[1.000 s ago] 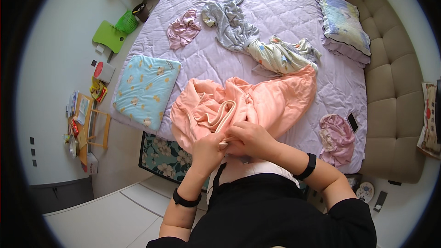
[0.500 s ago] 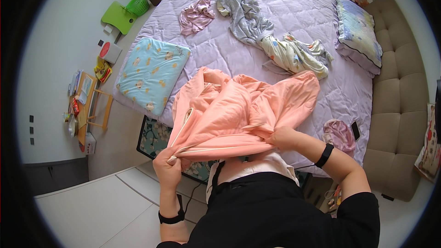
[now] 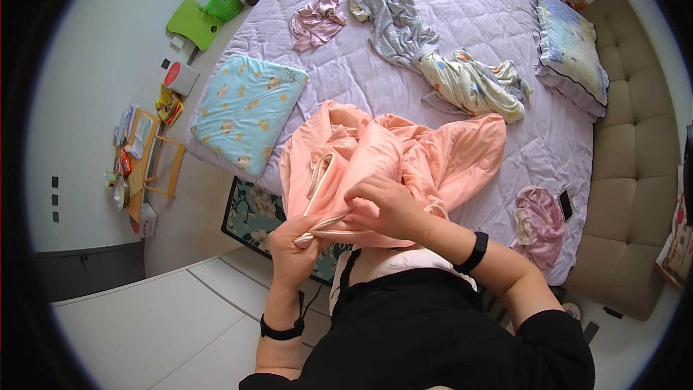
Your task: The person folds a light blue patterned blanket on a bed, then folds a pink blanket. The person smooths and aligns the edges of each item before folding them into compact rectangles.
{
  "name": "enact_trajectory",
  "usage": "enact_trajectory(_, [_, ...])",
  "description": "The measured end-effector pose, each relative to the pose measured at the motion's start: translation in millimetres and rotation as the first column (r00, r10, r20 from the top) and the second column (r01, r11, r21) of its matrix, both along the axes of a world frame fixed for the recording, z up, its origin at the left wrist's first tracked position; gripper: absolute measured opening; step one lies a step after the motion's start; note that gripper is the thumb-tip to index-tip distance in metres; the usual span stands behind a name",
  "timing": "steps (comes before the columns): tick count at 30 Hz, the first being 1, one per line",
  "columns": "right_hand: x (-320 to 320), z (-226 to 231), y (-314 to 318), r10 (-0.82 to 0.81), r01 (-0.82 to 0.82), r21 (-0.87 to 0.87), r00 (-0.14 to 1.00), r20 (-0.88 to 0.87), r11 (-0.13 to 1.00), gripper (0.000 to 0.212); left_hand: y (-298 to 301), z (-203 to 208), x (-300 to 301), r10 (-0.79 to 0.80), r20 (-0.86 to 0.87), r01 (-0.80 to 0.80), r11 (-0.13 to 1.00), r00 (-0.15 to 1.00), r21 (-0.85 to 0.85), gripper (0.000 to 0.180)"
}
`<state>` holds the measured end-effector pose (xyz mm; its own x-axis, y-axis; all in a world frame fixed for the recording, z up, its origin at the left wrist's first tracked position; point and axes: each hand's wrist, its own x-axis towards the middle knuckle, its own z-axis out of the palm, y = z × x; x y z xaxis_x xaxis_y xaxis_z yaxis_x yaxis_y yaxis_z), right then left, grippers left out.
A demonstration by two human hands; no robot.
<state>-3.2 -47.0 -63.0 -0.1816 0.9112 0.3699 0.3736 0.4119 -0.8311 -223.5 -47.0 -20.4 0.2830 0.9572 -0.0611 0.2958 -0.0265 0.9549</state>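
Observation:
A peach-pink padded garment (image 3: 451,155) with pale piping lies bunched over the near edge of the bed, its kind not clear. My left hand (image 3: 292,251) is closed around the garment's edge at its near left corner, with the pale trim coming out between thumb and fingers. Over the middle of the cloth is my right hand (image 3: 390,207), its loosely bent fingers apart and pointing left toward the trim. Part of the garment's near edge is hidden beneath the right hand and forearm.
A lilac quilt (image 3: 339,79) covers the bed. On it are a light blue pillow (image 3: 249,112), a pink cloth (image 3: 317,22), grey and patterned clothes (image 3: 469,83), another pink cloth (image 3: 539,220) and a phone (image 3: 565,205). The padded headboard (image 3: 635,166) stands right.
My right hand has let go of the garment's near right edge and moved left over its middle. The left hand keeps its corner; the near edge now hangs slacker.

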Motion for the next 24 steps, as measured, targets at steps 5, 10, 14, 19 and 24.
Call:
enact_trajectory(5, [-10,-6,6,-0.128,0.124,0.036,0.984,0.127,0.992,0.02,1,3,17,-0.073,-0.115,0.084,0.992,0.991,0.094,0.028])
enact_trajectory(10, [26,-48,22,-0.295,0.293,0.067,0.871,0.393,0.954,0.02,8,7,11,-0.033,-0.114,0.045,0.993,0.993,0.111,0.029])
enact_trajectory(14, [99,-73,31,-0.518,0.522,0.101,0.767,0.378,0.847,0.02,17,24,7,0.013,-0.059,-0.007,0.994,0.998,0.106,0.029])
enact_trajectory(19, [132,-38,19,-0.5,0.511,0.087,0.769,0.399,0.855,0.015,23,16,-7,0.084,0.006,-0.084,0.996,0.996,-0.03,0.026])
enact_trajectory(24, [125,-95,-17,-0.083,0.169,-0.168,0.899,0.429,0.971,0.014,35,12,-4,0.005,-0.002,-0.005,0.997,1.0,0.074,0.019])
